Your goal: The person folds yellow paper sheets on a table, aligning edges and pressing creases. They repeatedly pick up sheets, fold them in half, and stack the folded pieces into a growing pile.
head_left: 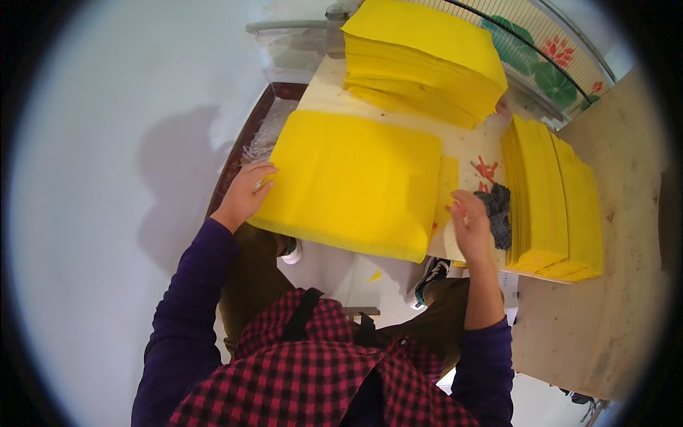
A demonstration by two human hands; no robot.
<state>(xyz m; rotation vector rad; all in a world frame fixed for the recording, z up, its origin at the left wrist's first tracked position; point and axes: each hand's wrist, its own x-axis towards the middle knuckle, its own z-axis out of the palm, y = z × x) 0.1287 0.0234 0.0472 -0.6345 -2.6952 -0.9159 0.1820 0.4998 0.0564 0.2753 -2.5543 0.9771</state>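
A yellow cloth sheet (356,185), soft and felt-like, lies flat before me, its near edge overhanging the table (469,142). At its left edge rests my left hand (247,193), thumb and fingers apart, with nothing visibly gripped. My right hand (471,222) is just beyond the sheet's right edge, its fingers curled together around what looks like a small red strip, mostly hidden. Loose red strips (486,171) lie past that hand. A crumpled dark grey cloth (499,213) sits right beside it.
A tall stack of yellow sheets (427,64) stands at the back. More yellow stacks (548,199) line the table's right side, next to a wooden board (605,306). A lidded clear jar (337,28) is at the far left corner. A white wall (128,142) borders the left.
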